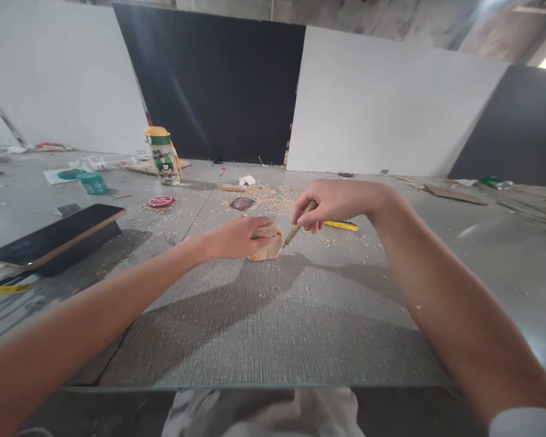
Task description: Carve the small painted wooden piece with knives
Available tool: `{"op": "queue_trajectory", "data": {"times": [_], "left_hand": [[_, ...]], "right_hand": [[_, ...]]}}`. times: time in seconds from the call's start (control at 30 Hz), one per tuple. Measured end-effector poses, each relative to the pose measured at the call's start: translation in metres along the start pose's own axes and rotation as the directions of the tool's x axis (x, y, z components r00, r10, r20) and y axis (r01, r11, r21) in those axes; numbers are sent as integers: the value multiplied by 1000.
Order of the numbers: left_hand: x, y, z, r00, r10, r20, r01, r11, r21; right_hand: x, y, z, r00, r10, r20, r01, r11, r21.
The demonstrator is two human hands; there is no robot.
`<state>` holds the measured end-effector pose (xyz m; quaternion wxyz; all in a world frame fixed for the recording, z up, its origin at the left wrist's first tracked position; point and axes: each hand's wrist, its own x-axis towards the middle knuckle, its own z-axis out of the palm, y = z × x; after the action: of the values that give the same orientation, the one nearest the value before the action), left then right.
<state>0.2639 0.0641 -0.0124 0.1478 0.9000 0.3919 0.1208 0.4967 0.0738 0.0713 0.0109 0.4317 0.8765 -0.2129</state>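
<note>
My left hand (239, 235) is closed on a rounded, pale wooden piece (273, 244), which sits on the grey tabletop (273, 340). A small red mark shows near the top of the wood. In the fingers of my right hand (327, 203) is a wood-handled carving tool (293, 233), slanting down to the left. Its dark tip meets or nearly touches the right edge of the wooden piece; contact cannot be told. My left fingers cover part of the wood, and my right hand hides the upper handle.
Wood chips (273, 197) lie scattered behind the hands. A yellow cutter (341, 225) rests beyond my right hand. To the left are a propped phone (57, 237), a red lid (161, 202), a teal tape roll (92, 182) and a yellow-capped bottle (162, 158). Panels (218, 85) stand behind.
</note>
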Motion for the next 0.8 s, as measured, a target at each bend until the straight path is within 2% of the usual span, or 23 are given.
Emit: {"op": "queue_trajectory", "data": {"times": [0.17, 0.47, 0.6, 0.8], "left_hand": [[-1, -1, 0, 1000, 25, -15, -25, 999, -26], [0, -6, 3, 1000, 30, -7, -30, 998, -63], [2, -9, 5, 999, 28, -14, -29, 998, -52], [3, -11, 4, 1000, 10, 1, -10, 1000, -10]], "right_hand": [[-9, -6, -6, 996, 9, -86, -9, 1000, -4], [-9, -17, 1, 996, 37, -86, -40, 999, -30], [-8, -21, 1, 992, 66, -112, -71, 996, -45], [-4, -21, 4, 994, 61, -93, -63, 998, -22]]}}
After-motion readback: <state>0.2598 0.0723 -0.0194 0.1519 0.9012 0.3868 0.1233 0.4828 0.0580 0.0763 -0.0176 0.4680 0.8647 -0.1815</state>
